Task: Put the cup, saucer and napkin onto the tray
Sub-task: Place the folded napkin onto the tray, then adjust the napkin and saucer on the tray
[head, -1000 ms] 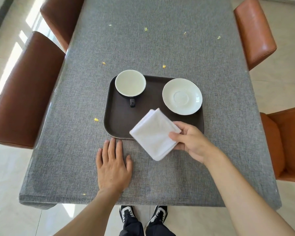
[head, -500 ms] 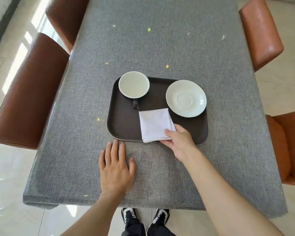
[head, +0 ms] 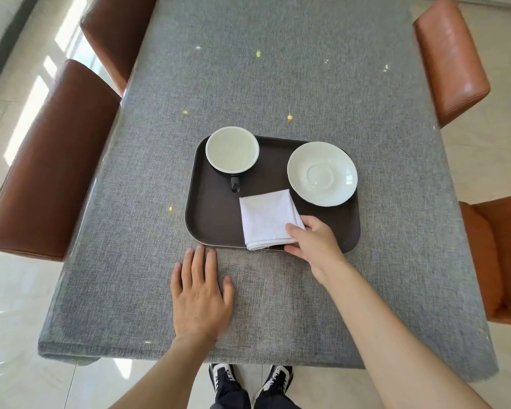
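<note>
Head view, the only one supplied: the dark tray [head: 213, 219] sits on the grey-clothed tabletop [head: 278, 84], and all three task items are on it. The cup [head: 232, 149] stands upright in the far-left corner with its handle pointing toward the near edge; the saucer [head: 322, 173] lies in the far-right part, apart from the cup. The folded white napkin [head: 266, 219] lies flat at the near centre, just beside the saucer's near-left rim, and its near hem appears to reach or slightly overhang the tray's near rim. The right hand [head: 313, 243] is closed on the napkin's near-right corner, thumb on top and fingers tucked under the edge. The left hand [head: 201, 293] lies flat and spread on the tabletop, holding nothing, with fingertips just at the tray's near rim. Assessment: placement looks essentially done, with release outstanding. Risks: if the right hand withdraws without letting go cleanly, the light cloth may drag off the near rim or come unfolded; a loose thread at the near hem could snag. A wide withdrawal to the far right may clip the saucer. The left fingertips could nudge the tray.
</note>
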